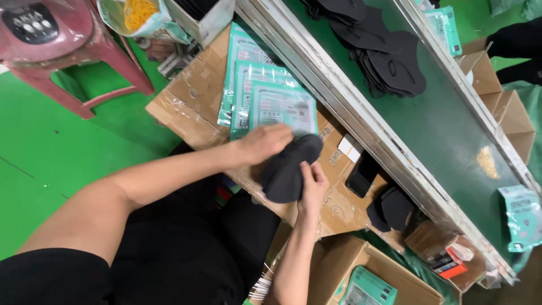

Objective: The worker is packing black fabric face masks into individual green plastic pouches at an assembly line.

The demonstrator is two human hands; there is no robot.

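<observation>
The left hand (pixel 264 144) reached in from the left, forearm extended, palm down, fingers closed over the upper end of a stack of black masks (pixel 288 169). The right hand (pixel 314 185) rose from below, fingers pinching the stack's right edge. The masks, dark, oval and soft, were held between both hands just above the cardboard counter (pixel 192 104). Teal packets (pixel 279 104) lay fanned beside the left hand. A phone (pixel 361 175) lay near the right hand. More masks (pixel 389 59) were piled on the green conveyor (pixel 451 135), well apart.
</observation>
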